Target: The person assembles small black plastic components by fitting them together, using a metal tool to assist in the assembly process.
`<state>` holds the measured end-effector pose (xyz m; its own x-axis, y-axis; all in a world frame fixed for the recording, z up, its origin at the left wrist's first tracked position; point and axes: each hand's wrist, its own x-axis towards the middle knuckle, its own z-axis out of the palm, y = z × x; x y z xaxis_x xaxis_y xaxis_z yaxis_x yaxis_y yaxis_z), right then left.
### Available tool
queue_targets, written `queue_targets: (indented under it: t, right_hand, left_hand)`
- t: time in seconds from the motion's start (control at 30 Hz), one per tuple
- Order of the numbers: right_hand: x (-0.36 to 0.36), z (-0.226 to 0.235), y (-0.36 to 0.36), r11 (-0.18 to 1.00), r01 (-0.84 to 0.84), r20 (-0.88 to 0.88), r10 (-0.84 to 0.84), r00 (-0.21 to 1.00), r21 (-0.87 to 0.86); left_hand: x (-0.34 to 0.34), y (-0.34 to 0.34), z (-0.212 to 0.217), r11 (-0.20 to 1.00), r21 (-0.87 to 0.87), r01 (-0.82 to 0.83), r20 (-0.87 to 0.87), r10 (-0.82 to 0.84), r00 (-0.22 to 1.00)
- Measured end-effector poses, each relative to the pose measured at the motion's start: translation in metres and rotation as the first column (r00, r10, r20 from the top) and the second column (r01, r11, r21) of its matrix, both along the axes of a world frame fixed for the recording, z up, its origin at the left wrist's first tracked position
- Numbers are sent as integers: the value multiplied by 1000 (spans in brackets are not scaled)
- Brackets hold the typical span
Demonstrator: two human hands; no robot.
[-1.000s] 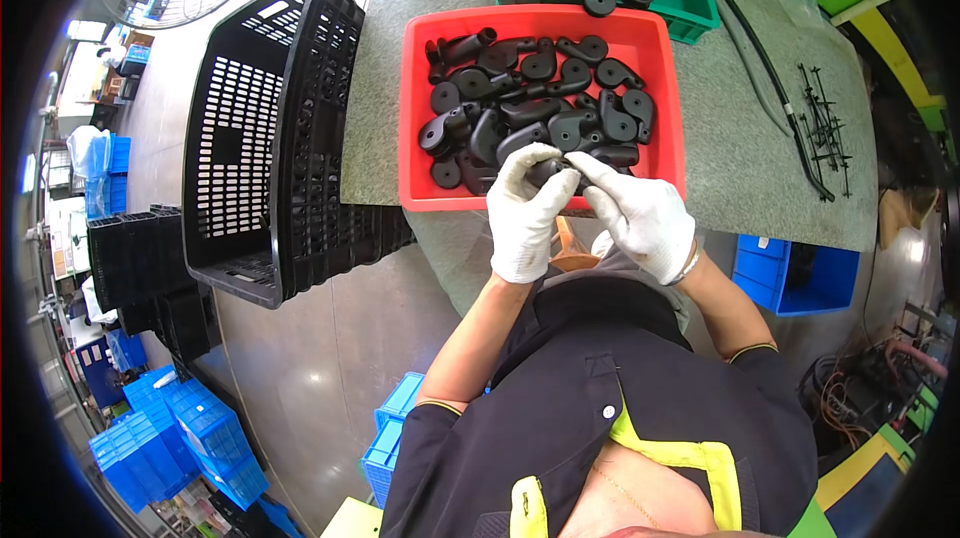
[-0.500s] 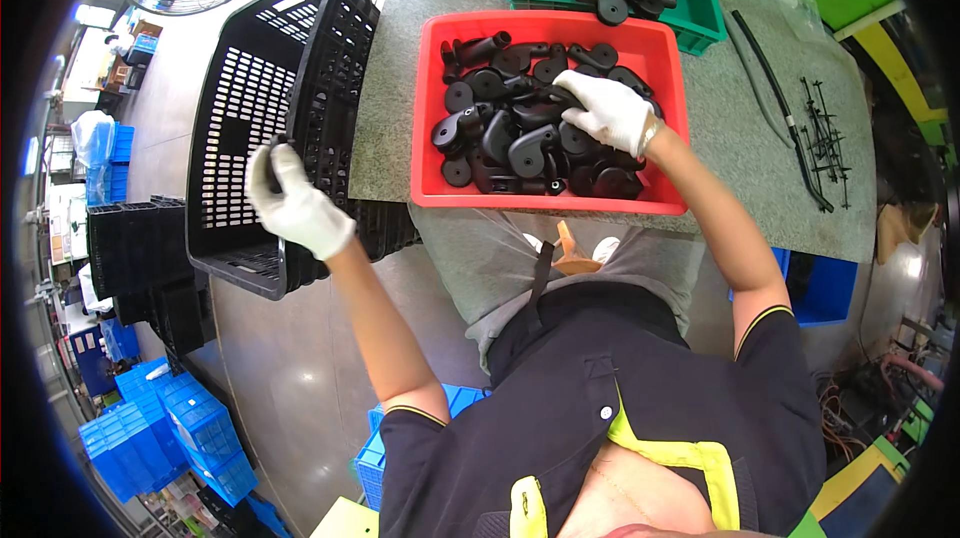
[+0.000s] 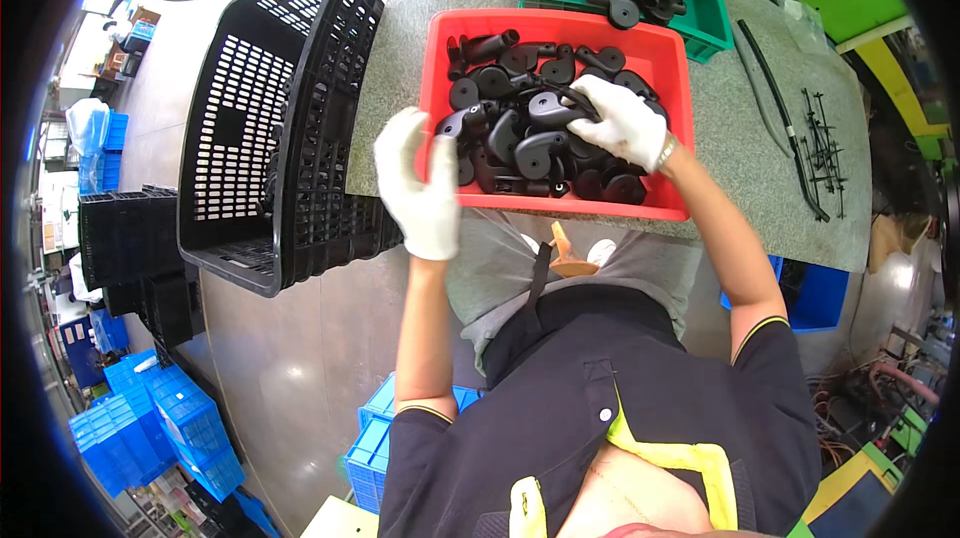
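Note:
A red plastic bin (image 3: 655, 38) on the table holds many black plastic parts (image 3: 541, 151), each with a round flat disc and a short tube-like neck. My white-gloved right hand (image 3: 624, 125) is in the bin's right half, its fingers closed on one black plastic part (image 3: 583, 103), partly hidden by the glove. At the bin's left edge, my white-gloved left hand (image 3: 418, 188) is raised, thumb and fingers apart, with nothing seen between them. To the left stands a tall black slatted crate (image 3: 335, 128); dark pieces show faintly inside it.
A green bin (image 3: 707, 8) with more black parts sits behind the red one. On the grey table's (image 3: 745, 138) right lie a black bent tube (image 3: 780, 108) and several thin black rods (image 3: 822, 153). Blue crates (image 3: 165, 418) stand on the floor at left.
My left hand has swung right, from over the black crate to the red bin's left edge; the dark piece at its fingertips is gone. My right hand has shifted slightly, lifting a part a little.

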<state>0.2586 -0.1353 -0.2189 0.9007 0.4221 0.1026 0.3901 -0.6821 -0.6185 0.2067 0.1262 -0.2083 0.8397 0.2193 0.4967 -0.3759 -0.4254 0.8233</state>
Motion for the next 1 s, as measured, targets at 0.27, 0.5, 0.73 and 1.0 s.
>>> queue_targets:
  t: [0.27,0.5,0.73,1.0]
  right_hand:
    - [-67,44,0,913,140,-43,-134,990,384]
    - [-85,47,-3,881,174,-99,-145,984,440]
    - [-91,55,-3,806,310,-319,-160,934,504]
    - [-91,68,1,712,518,-569,-202,798,475]
  left_hand:
    - [-36,-68,-12,945,-224,240,33,-238,971]
    - [-45,-84,-15,914,-268,304,153,-271,950]
    - [-47,-84,-11,914,-246,322,115,-302,946]
    - [-53,-92,18,695,-651,306,-233,-566,791]
